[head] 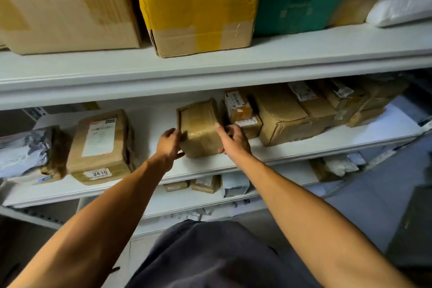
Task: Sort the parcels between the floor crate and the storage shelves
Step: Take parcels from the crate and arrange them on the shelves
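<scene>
Nearest the lens, a dark grey garment [217,257] covers the person's torso at the bottom edge, and two bare forearms reach forward from either side of it toward white storage shelves [210,70].

On the top shelf stand the largest items: a plain cardboard carton [65,7] at left, touching a carton with yellow tape [198,7], then a green box [301,0], and at far right a white padded mailer [402,7] lying flat.

On the middle shelf, from the left: a grey plastic mailer [25,149]; a brown parcel marked 0410 [100,147] just beside it; a gap of bare shelf; then the held parcel [198,128], a tape-wrapped brown package standing near the shelf's front edge. Just to its right a small labelled parcel [243,112] begins a row of brown parcels [304,110] packed side by side toward the right end.

The left hand [169,142] grips the held parcel's left side, fingers curled round its edge. The right hand [233,139] holds its right side, thumb laid on the near face and fingers wrapped behind.

On the shelf below, small parcels [205,184] show between the forearms. Whether the held parcel rests on the shelf or is lifted just clear cannot be told.
</scene>
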The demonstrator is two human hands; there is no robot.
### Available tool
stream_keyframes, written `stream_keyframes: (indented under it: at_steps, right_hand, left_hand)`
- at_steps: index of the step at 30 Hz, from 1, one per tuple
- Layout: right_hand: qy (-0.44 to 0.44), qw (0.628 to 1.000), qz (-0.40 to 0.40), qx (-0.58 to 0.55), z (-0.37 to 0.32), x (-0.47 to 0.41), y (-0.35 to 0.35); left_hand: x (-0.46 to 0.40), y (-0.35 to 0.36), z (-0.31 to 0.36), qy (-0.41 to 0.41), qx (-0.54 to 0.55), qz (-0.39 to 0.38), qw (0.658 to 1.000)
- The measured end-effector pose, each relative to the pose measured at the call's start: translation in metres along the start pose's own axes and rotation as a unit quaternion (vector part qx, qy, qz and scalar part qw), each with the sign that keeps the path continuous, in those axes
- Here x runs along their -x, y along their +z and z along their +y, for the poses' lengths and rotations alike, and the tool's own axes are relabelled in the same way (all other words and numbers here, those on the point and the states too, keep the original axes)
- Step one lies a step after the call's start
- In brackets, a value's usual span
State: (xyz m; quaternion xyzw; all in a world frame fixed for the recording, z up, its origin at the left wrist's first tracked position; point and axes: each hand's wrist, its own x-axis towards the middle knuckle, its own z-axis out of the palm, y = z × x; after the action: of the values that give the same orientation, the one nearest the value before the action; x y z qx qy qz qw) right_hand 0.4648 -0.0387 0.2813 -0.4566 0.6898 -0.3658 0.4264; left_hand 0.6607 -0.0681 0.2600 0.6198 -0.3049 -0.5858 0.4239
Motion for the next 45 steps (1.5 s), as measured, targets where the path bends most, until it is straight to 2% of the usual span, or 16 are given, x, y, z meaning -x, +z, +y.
stream_keyframes:
  at_steps: [5,9,12,15,17,21,24,26,29,32,35,37,39,42,45]
  right_hand:
    - [0.040,0.996,-0.025,-0.082,0.015,0.021,-0.010]
    - [0.157,0.963,-0.134,-0.176,0.032,0.029,-0.019]
    - [0.246,0.920,-0.202,-0.227,0.041,0.025,-0.021]
    - [0.268,0.907,-0.261,-0.195,0.048,0.029,-0.026]
    - [0.237,0.910,-0.287,-0.183,0.058,0.033,-0.033]
    - [0.178,0.929,-0.290,-0.148,0.073,0.042,-0.044]
    - [0.133,0.947,-0.263,-0.128,0.073,0.046,-0.052]
    - [0.080,0.954,-0.279,-0.070,0.065,0.047,-0.057]
    - [-0.030,0.945,-0.312,0.093,0.054,0.056,-0.055]
    - [-0.138,0.934,-0.301,0.136,0.036,0.066,-0.044]
    - [-0.250,0.892,-0.305,0.221,0.015,0.066,-0.037]
    - [-0.290,0.873,-0.306,0.246,0.002,0.067,-0.034]
    - [-0.310,0.870,-0.292,0.249,-0.005,0.068,-0.030]
    - [-0.334,0.870,-0.273,0.237,-0.009,0.070,-0.023]
    - [-0.390,0.843,-0.266,0.257,-0.014,0.067,-0.019]
  left_hand:
    - [0.036,-0.020,-0.030,0.007,0.015,-0.019,1.000]
    - [0.077,-0.023,-0.047,0.062,-0.005,-0.049,0.997]
    - [0.102,-0.013,-0.064,0.083,-0.025,-0.029,0.996]
    - [0.118,-0.009,-0.086,0.066,-0.011,-0.032,0.997]
    - [0.125,-0.015,-0.096,0.042,0.034,-0.066,0.996]
    - [0.131,-0.040,-0.101,-0.019,0.090,-0.191,0.977]
    - [0.129,-0.046,-0.103,-0.059,0.138,-0.222,0.963]
    - [0.127,-0.043,-0.097,-0.063,0.139,-0.214,0.965]
    - [0.130,-0.031,-0.097,-0.061,0.055,-0.175,0.981]
    - [0.136,-0.021,-0.106,-0.041,0.118,-0.101,0.987]
    - [0.139,-0.025,-0.102,-0.032,0.169,-0.065,0.983]
    - [0.138,-0.029,-0.096,-0.015,0.194,-0.036,0.980]
    - [0.135,-0.034,-0.086,-0.009,0.210,-0.011,0.978]
    - [0.134,-0.042,-0.071,0.022,0.191,-0.005,0.981]
    - [0.129,-0.057,-0.056,0.046,0.180,0.022,0.982]
